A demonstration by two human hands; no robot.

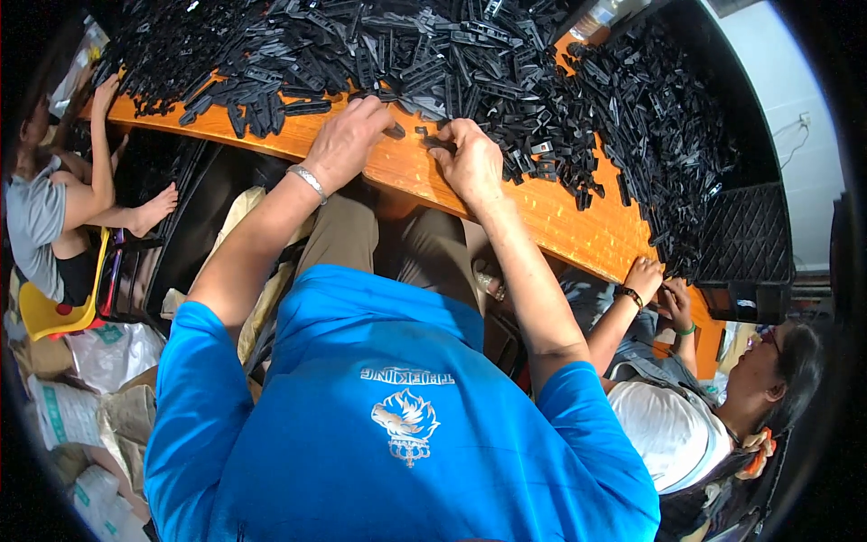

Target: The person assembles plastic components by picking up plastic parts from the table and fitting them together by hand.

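Observation:
At the near edge of an orange wooden table (406,170), my left hand (348,144) is closed, with a small black plastic part (395,132) at its fingertips. My right hand (471,165) pinches another dark plastic part (435,143) between thumb and fingers, just across from the left. A tiny black piece (421,130) lies on the wood between the two hands. Directly beyond my fingers spreads a heap of long black plastic parts (424,63). Small black clips (546,149) lie to the right of my right hand. The exact shape of the held parts is partly hidden by my fingers.
More black parts (659,135) are piled at the right, beside a black crate (745,226). A clear bottle (594,18) stands at the back. Right of me a co-worker (668,434) has both hands at the table; another person (54,199) sits at the far left. Bags (117,357) lie lower left.

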